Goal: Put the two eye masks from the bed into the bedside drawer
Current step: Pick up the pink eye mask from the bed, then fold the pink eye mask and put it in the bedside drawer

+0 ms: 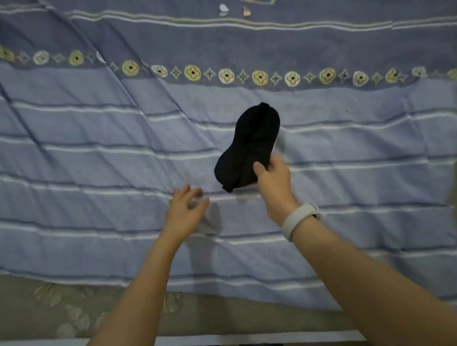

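Note:
A black eye mask (pixel 247 145) hangs above the blue striped blanket (pixel 79 160), held up at its lower edge by my right hand (pixel 273 179). It looks like a thick dark bundle, so I cannot tell whether it is one mask or two held together. My left hand (pixel 186 208) hovers just left of it, low over the blanket, fingers spread and holding nothing. A white band (pixel 297 219) sits on my right wrist. No drawer is in view.
The blanket covers most of the bed, with a row of flower motifs and printed lettering near the far side. Two small scraps (pixel 223 9) lie near the lettering. A beige floral sheet (pixel 66 305) shows along the near bed edge.

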`<state>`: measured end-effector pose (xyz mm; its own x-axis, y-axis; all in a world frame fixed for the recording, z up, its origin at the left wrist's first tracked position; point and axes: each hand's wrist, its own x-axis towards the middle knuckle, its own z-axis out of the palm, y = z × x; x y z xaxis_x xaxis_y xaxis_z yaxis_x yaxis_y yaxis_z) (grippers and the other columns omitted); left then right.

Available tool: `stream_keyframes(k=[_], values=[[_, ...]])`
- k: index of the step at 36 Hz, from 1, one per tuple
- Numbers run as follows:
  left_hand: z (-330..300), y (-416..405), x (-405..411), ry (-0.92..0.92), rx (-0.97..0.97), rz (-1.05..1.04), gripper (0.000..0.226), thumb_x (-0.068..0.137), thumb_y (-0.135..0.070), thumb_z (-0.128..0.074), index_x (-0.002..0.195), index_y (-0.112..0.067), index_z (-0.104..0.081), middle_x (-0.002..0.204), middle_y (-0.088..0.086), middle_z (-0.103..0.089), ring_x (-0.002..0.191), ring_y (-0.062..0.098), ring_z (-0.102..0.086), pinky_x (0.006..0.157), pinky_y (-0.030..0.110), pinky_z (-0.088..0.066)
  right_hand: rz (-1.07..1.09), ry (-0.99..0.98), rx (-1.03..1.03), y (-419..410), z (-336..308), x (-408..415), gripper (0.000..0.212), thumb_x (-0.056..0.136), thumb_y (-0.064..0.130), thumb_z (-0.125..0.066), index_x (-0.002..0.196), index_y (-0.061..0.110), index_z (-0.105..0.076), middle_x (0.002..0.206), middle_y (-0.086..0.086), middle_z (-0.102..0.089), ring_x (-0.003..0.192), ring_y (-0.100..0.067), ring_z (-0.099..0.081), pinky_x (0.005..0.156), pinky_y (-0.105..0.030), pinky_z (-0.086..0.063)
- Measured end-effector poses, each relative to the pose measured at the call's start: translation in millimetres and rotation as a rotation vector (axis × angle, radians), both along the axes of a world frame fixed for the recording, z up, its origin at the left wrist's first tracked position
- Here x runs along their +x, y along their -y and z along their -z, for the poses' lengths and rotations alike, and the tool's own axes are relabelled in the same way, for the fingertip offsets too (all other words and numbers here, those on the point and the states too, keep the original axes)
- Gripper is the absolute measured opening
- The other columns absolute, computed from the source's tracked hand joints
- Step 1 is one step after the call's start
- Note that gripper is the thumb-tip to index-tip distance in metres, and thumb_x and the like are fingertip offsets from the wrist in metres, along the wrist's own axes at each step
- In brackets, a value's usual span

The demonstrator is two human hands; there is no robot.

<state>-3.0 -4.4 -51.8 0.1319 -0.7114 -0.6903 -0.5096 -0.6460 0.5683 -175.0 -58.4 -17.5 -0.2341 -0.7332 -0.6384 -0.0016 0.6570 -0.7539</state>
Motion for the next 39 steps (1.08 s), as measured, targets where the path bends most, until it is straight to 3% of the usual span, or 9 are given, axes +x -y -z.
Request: stream_keyframes(k=[3,7,12,15,20,24,28,34,39], values=[[-42.6,2.2,11.0,-0.459,0.068,-0.449,0.028,0.088,-0.047,-0.05,0.11,-0.03,-0.057,0.12,-0.007,-0.06,0.114,0.015,-0.055,0.095,0.034,-0.04,-0.188,0.056,-0.078,-27.3,-26.8,4.1,0.024,0.092,0.011,-0.048,0.116,0.013,-0.052,0.095,0.002,-0.061,0.08,-0.004,-0.059,0.059,-0.01,-0.047],[-89.7,-21.3,30.8,-0.783,-0.054,-0.501,0.051,0.071,-0.055,-0.059,0.116,-0.032,-0.056,0.115,-0.007,-0.068,0.1,0.013,-0.067,0.075,0.028,-0.056,-0.506,0.125,-0.113,-68.4,-65.7,12.0,0.019,0.092,0.005,-0.048,0.109,0.011,-0.055,0.078,0.012,-0.062,0.06,0.014,-0.059,0.05,-0.003,-0.042],[-141.7,-66.3,56.3,-0.595,-0.282,-0.608,0.018,0.08,-0.022,-0.068,0.096,-0.03,-0.067,0.101,-0.005,-0.072,0.095,0.011,-0.068,0.07,0.02,-0.057,-0.764,0.047,-0.11,-115.5,-111.5,32.4,0.03,0.091,0.005,-0.051,0.08,0.033,-0.055,0.065,0.012,-0.055,0.055,0.007,-0.054,0.054,-0.011,-0.041],[-167.5,-96.2,76.9,-0.527,-0.375,-0.673,0.011,0.081,-0.021,-0.068,0.08,-0.033,-0.07,0.084,-0.008,-0.075,0.086,0.009,-0.07,0.063,0.018,-0.056,-0.674,0.161,-0.04,-141.8,-131.8,51.0,0.021,0.091,0.009,-0.051,0.088,0.028,-0.057,0.073,-0.005,-0.058,0.058,0.005,-0.058,0.055,-0.012,-0.048],[-206.3,-132.7,113.5,-0.485,-0.506,-0.78,0.015,0.084,-0.02,-0.065,0.084,-0.035,-0.066,0.087,-0.009,-0.072,0.084,0.007,-0.068,0.065,0.02,-0.057,-0.644,0.217,0.073,-186.3,-155.8,91.2,0.014,0.088,0.018,-0.058,0.101,0.014,-0.06,0.085,-0.004,-0.069,0.071,-0.016,-0.066,0.063,-0.026,-0.052],[-218.8,-165.8,138.1,-0.139,-0.672,-0.505,0.018,0.086,-0.022,-0.061,0.079,-0.038,-0.06,0.074,-0.016,-0.064,0.07,-0.005,-0.061,0.061,0.009,-0.048,-0.514,0.082,0.014,-213.8,-167.4,125.7,0.012,0.089,0.017,-0.056,0.09,0.007,-0.061,0.055,0.0,-0.061,0.044,-0.003,-0.055,0.043,-0.015,-0.043],[-219.0,-200.6,150.5,0.061,-0.692,-0.15,0.017,0.089,-0.021,-0.057,0.103,-0.026,-0.065,0.08,-0.022,-0.062,0.072,-0.005,-0.057,0.067,0.01,-0.044,-0.515,0.01,-0.007,-230.3,-177.7,156.4,0.018,0.094,0.018,-0.046,0.099,0.006,-0.059,0.066,-0.007,-0.062,0.059,-0.015,-0.058,0.058,-0.026,-0.048],[-227.0,-229.9,158.6,-0.192,-0.623,-0.048,0.037,0.093,-0.017,-0.049,0.13,-0.025,-0.05,0.127,-0.003,-0.054,0.115,0.004,-0.05,0.1,0.024,-0.043,-0.471,0.059,-0.156,-238.2,-191.4,183.3,0.024,0.098,0.015,-0.035,0.113,0.017,-0.053,0.106,-0.006,-0.062,0.089,-0.018,-0.061,0.071,-0.027,-0.054],[-236.2,-236.3,172.8,-0.401,-0.453,-0.051,0.036,0.076,-0.062,-0.051,0.112,-0.06,-0.048,0.143,-0.018,-0.028,0.128,0.001,-0.031,0.103,0.026,-0.033,-0.43,0.178,-0.246,-234.2,-199.9,187.0,0.03,0.097,0.009,-0.035,0.096,0.03,-0.057,0.096,0.006,-0.062,0.086,-0.008,-0.063,0.059,-0.014,-0.055]])
